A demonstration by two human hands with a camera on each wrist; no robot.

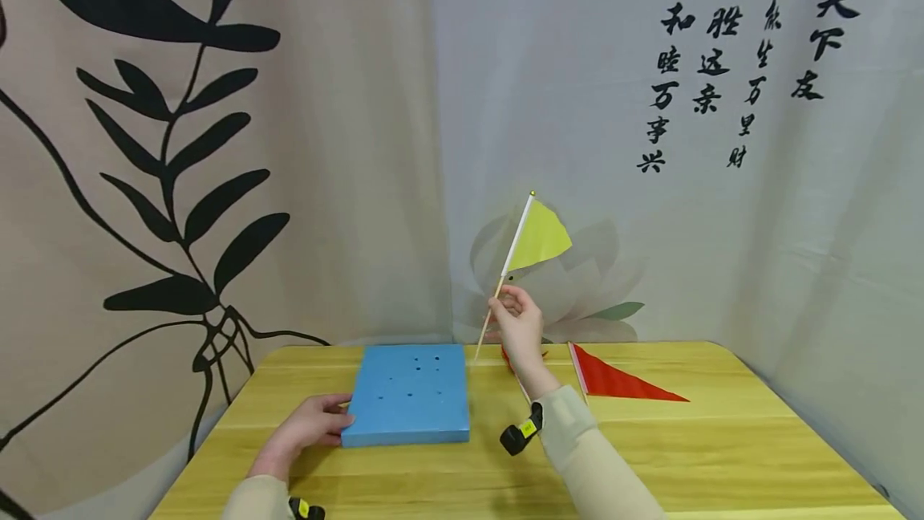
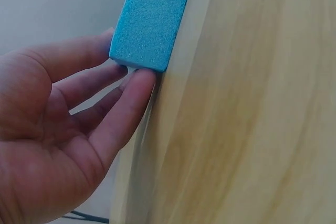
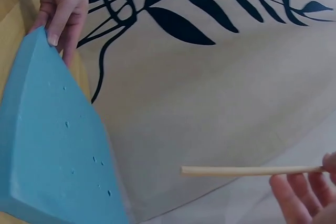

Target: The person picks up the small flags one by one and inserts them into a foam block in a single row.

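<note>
My right hand (image 1: 517,326) pinches the thin wooden stick (image 3: 247,171) of a small yellow flag (image 1: 538,237), raised above the table's back edge. The flag tilts with its top to the right; the stick's bare lower end hangs free, right of a blue foam board (image 1: 404,422). That board lies flat on the table with several small holes in its top. At its left side my left hand (image 1: 312,425) holds the edge, the thumb (image 3: 54,32) at the upper corner. In the left wrist view, fingers (image 2: 137,95) touch the end of the board.
A red triangular flag (image 1: 624,378) lies on the wooden table (image 1: 722,456) at the right. Another red item (image 1: 506,358) is mostly hidden behind my right wrist. A printed curtain (image 1: 361,143) hangs behind the table.
</note>
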